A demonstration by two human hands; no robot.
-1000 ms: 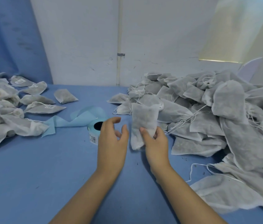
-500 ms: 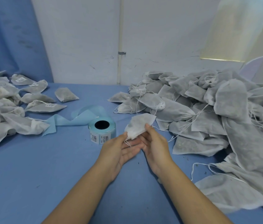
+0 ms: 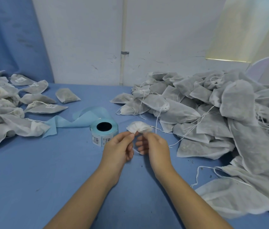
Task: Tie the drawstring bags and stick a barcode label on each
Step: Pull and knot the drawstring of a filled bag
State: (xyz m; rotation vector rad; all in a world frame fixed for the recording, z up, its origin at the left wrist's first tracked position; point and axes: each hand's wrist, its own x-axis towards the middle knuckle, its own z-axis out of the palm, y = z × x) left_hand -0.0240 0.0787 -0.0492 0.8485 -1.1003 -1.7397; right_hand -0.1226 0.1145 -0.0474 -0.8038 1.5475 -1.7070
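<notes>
White fabric bag (image 3: 139, 126), bunched above the blue bench (image 3: 31, 171) — left hand (image 3: 118, 147) and right hand (image 3: 155, 146) both pinch its neck.

Entry: one person, seen in part.
- Left hand (image 3: 118, 149) and right hand (image 3: 155, 147): both were bare.
- Left forearm (image 3: 84, 200) and right forearm (image 3: 193, 200): each was uncovered from the wrist to the lower edge of the view. Any clothing higher up lay out of view.
- Nails: where they showed on the right hand, they were short and plain.
- Fingertips: these were blurred, so finer detail could not be read.
</notes>
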